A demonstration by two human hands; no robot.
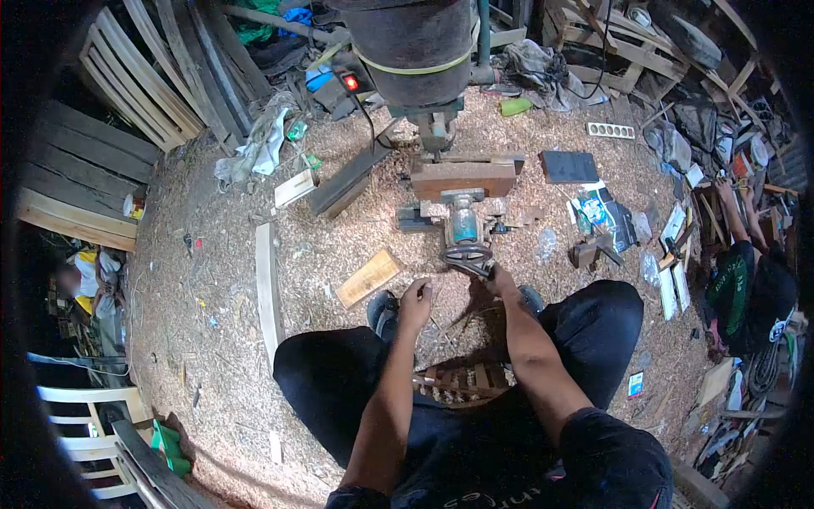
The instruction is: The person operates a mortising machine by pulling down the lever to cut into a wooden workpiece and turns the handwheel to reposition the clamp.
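Note:
My right hand (500, 281) is closed around the handle of a round metal handwheel (465, 254) at the front of a floor machine. Left of the wheel, my left hand (415, 303) hangs above my left shoe with its fingers curled in; nothing shows in it. Behind the wheel is a greenish metal vise (463, 222). A reddish-brown wooden block (462, 181) sits across the machine, under the tool head (437, 131). Above that stands a large dark motor housing (413, 59) with a yellow band. The tip of the tool is hard to make out.
Wood shavings cover the ground. A light board (368, 277) lies near my left foot, a long plank (267, 288) farther left. Dark beams (349, 182) lean left of the machine. A power strip (610, 131) and dark block (569, 167) lie right. Another person (746, 280) sits far right.

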